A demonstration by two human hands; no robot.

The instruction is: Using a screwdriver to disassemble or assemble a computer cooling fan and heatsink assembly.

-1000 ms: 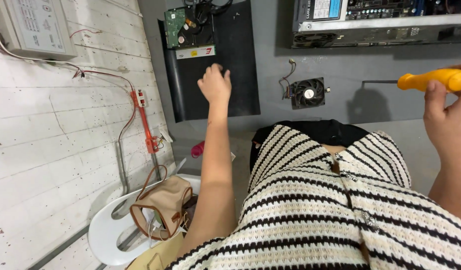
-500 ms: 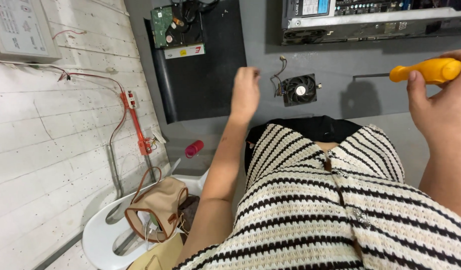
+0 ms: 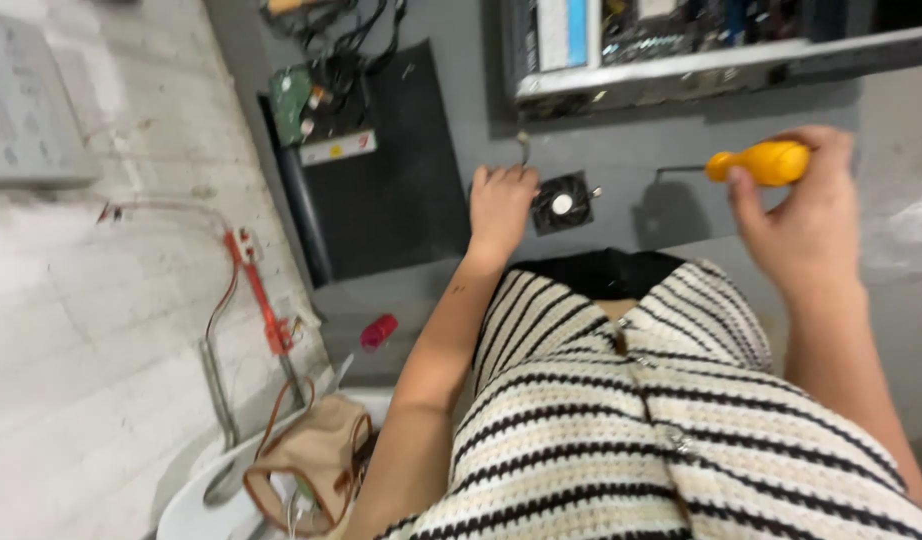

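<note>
My left hand [image 3: 501,202] reaches out over the grey table and rests with curled fingers against the left side of a small black cooling fan [image 3: 564,203]; whether it grips the fan is unclear. My right hand [image 3: 796,215] is closed around the orange handle of a screwdriver [image 3: 759,163], whose thin shaft points left above the table. An open computer case [image 3: 671,50] with boards and cables stands at the back edge. My striped knit top fills the lower middle of the view.
A black panel [image 3: 386,180] carrying a green circuit board [image 3: 291,100] lies at the left of the table. A white brick wall with an orange cable [image 3: 261,290] is on the left. A tan handbag [image 3: 311,470] sits on a white chair, and a small red object [image 3: 378,331] lies below the table.
My left hand has moved right from the black panel to the cooling fan. My right hand keeps the screwdriver and has shifted slightly left. The view has turned.
</note>
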